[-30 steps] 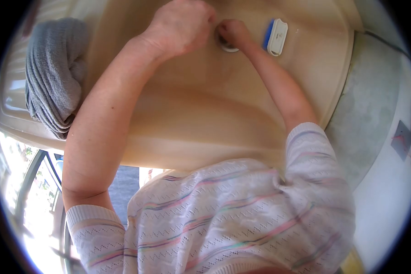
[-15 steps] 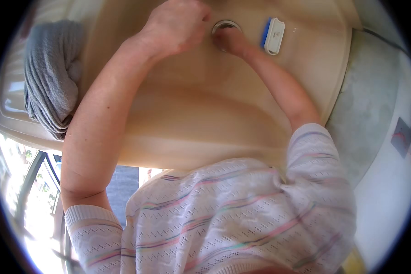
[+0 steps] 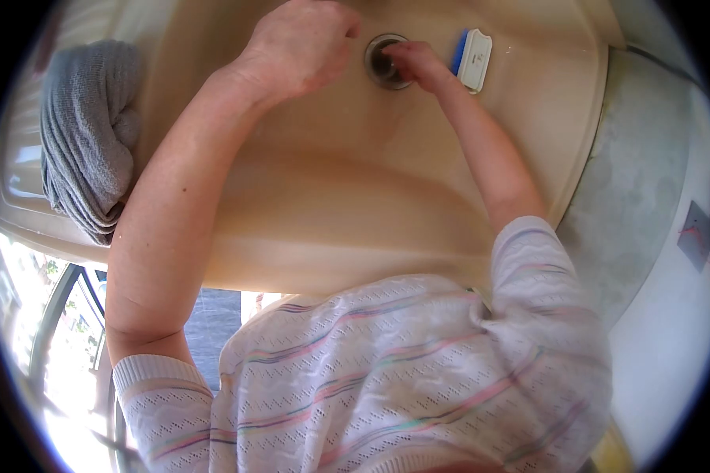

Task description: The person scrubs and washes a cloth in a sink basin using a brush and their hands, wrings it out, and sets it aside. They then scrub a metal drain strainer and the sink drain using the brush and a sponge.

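In a beige sink basin (image 3: 355, 150), my right hand (image 3: 422, 65) is at the round metal drain (image 3: 373, 72). Its fingertips reach over the drain opening and the fingers are drawn together; whatever they may hold is too small or hidden. To the left of the drain, my left hand (image 3: 301, 49) is closed above the basin, knuckles up. The inside of that hand is hidden from view. A scrub brush (image 3: 475, 61) with a white back and blue bristles lies on its side just right of my right hand.
A folded grey towel (image 3: 87, 134) lies over the left side of the sink, beside my left forearm. The basin's curved right rim (image 3: 582, 169) runs near a pale grey surface (image 3: 639, 181). The sink's front edge (image 3: 292, 272) is close to my body.
My right hand has come up out of the drain and shifted slightly right, so more of the drain opening shows. My left hand has hardly moved.
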Demonstrator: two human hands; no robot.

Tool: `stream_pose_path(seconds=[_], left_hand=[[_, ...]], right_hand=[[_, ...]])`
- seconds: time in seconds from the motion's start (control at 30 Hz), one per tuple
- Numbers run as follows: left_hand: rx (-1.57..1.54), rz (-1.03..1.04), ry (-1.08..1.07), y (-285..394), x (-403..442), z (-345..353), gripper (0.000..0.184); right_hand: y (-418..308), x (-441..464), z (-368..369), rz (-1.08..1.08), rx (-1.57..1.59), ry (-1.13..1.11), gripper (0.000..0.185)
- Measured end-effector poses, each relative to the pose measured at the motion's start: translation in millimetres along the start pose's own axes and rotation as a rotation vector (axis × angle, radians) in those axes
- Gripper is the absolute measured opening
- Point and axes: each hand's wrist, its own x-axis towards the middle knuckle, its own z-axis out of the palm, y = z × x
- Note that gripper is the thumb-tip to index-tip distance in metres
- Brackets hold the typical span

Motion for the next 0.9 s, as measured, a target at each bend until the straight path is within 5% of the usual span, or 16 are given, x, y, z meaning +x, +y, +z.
stream_pose_path(seconds=[0.27,0.47,0.77,0.9], left_hand=[[0.003,0.007,-0.006,0.3,-0.9,0.5,0.024],[-0.021,0.008,0.007,0.4,-1.2,1.7,0.024],[-0.030,-0.009,-0.012,1.0,-0.1,1.3,0.024],[-0.059,0.007,0.010,-3.3,-0.3,3.6,0.022]], right_hand=[[2.5,16.8,23.1,-0.034,-0.035,0.251,0.021],[19.4,14.9,35.6,-0.618,-0.853,0.385,0.023],[15.2,20.5,38.3,-0.603,-0.918,0.474,0.019],[25.2,9.8,37.6,-0.594,-1.131,0.267,0.018]])
